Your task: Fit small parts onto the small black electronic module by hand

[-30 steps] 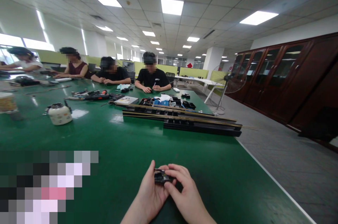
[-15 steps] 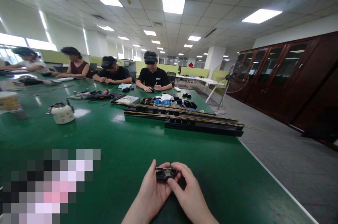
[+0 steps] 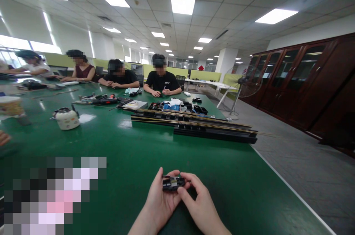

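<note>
Both my hands meet low in the middle of the view, just above the green table (image 3: 124,150). A small black part (image 3: 173,183) with a pale metal patch on top sits between them. My left hand (image 3: 161,200) cradles it from the left, thumb up along its end. My right hand (image 3: 198,203) pinches its right end with thumb and forefinger, the other fingers curled.
Long black rails with gold strips (image 3: 194,126) lie across the table farther off. A white kettle-like pot (image 3: 66,118) stands at the left. Several people (image 3: 162,79) sit at the far end. The table edge (image 3: 277,177) runs along the right, beside grey floor and dark cabinets (image 3: 305,76).
The small black part has been turned slightly between my fingers, so its top face shows. My hands stay in the same place. Another person's fingertip has come in at the left edge.
</note>
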A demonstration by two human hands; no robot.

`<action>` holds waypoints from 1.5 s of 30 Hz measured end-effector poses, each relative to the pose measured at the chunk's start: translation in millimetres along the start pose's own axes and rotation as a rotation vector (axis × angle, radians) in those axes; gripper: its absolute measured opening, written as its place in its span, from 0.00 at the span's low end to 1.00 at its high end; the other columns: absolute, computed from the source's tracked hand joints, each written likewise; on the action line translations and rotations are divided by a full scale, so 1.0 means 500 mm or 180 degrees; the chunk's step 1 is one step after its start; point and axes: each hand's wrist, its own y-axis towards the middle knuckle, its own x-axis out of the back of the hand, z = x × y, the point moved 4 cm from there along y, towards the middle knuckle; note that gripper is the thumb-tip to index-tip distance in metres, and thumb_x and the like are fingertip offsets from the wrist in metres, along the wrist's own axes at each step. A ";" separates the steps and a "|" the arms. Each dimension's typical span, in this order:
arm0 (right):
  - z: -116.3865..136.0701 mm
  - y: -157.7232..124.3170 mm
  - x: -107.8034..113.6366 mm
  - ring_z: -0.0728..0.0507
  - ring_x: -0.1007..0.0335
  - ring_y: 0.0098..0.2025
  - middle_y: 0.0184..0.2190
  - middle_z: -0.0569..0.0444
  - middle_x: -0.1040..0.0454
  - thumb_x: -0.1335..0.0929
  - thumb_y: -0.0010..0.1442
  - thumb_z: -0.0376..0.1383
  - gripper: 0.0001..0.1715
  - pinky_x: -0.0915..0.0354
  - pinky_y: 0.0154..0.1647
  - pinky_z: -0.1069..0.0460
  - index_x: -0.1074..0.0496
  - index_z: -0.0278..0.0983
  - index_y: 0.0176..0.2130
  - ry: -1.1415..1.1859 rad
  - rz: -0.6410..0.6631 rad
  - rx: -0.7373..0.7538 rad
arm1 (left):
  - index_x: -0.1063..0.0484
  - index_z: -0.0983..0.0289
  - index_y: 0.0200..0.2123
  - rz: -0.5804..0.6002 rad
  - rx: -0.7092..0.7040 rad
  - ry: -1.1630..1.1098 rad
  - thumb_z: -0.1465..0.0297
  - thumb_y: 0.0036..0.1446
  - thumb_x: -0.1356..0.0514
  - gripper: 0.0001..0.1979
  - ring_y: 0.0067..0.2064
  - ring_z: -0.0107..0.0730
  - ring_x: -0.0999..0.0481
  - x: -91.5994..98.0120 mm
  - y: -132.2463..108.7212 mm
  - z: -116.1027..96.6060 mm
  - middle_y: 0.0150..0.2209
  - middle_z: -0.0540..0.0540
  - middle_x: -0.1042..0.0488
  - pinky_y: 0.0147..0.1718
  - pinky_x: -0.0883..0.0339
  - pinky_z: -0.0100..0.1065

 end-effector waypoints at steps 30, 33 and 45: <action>0.007 -0.007 -0.005 0.42 0.36 0.50 0.47 0.49 0.31 0.35 0.53 0.32 0.16 0.39 0.51 0.47 0.31 0.41 0.44 -0.0056 0.0008 0.0244 | 0.30 0.69 0.29 -0.0117 -0.0334 0.0085 0.68 0.55 0.51 0.13 0.22 0.32 0.27 -0.003 -0.007 -0.011 0.22 0.55 0.26 0.18 0.35 0.30; 0.011 -0.007 -0.003 0.42 0.37 0.51 0.47 0.49 0.32 0.34 0.51 0.31 0.15 0.40 0.52 0.46 0.29 0.41 0.41 -0.0067 -0.0003 0.0178 | 0.30 0.69 0.30 -0.0012 -0.0265 0.0127 0.66 0.56 0.51 0.14 0.22 0.32 0.27 -0.004 -0.009 -0.009 0.22 0.55 0.27 0.19 0.36 0.29; 0.013 -0.005 -0.003 0.42 0.36 0.50 0.46 0.49 0.31 0.33 0.51 0.31 0.14 0.40 0.52 0.46 0.28 0.42 0.39 -0.0061 -0.0016 0.0118 | 0.30 0.68 0.32 0.0322 -0.0020 -0.0079 0.68 0.53 0.50 0.12 0.24 0.34 0.28 -0.009 -0.011 -0.005 0.25 0.57 0.27 0.23 0.38 0.31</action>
